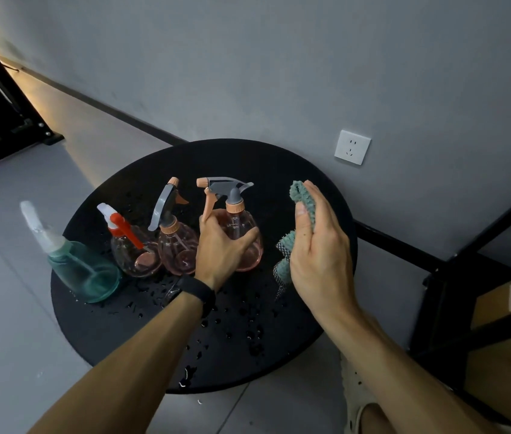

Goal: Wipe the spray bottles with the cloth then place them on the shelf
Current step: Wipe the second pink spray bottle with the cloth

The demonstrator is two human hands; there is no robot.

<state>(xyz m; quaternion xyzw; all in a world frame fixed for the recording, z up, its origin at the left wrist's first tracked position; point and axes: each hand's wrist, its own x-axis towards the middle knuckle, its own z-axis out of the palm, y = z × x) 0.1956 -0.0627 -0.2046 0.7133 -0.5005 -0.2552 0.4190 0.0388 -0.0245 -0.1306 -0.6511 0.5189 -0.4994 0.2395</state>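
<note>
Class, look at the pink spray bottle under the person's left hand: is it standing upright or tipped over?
Upright. The pink spray bottle stands on its base on the round black table, nozzle on top, left hand gripping its body.

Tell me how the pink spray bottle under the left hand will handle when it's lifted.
Probably light: the pink bottle looks nearly empty. Possibly slippery, since water droplets dot the black table around it. Its tall trigger head may make it top-heavy, so the left hand should hold the body firmly.

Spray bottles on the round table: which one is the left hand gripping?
The rightmost pink bottle, the one with the grey trigger head and peach nozzle. The left hand wraps its body; the other three bottles stand untouched to its left.
</note>
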